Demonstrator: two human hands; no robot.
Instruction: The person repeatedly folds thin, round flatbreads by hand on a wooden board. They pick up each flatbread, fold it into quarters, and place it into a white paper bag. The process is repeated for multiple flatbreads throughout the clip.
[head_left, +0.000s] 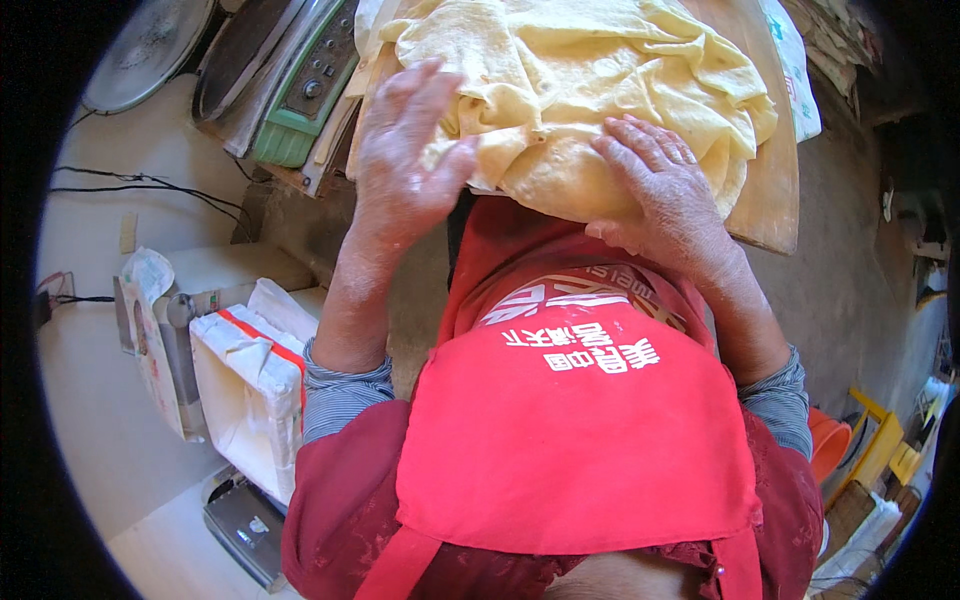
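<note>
A heap of thin, pale yellow flatbreads (600, 82), folded and wrinkled, lies on a wooden board (772, 187) at the top of the view. My left hand (412, 150) is blurred, its fingers apart over the heap's left edge; whether it touches the bread cannot be told. My right hand (660, 187) rests palm down on the front right part of the heap, its thumb by the near edge of a rounded flatbread. Light dust marks both hands. A red apron (585, 450) with white writing covers my front, below the board.
To the left of the board stands a green appliance with knobs (307, 82). A white foam box (247, 397) and black cables (150, 184) are further down on the left. At the lower right are an orange basin (829, 442) and a yellow frame (877, 442).
</note>
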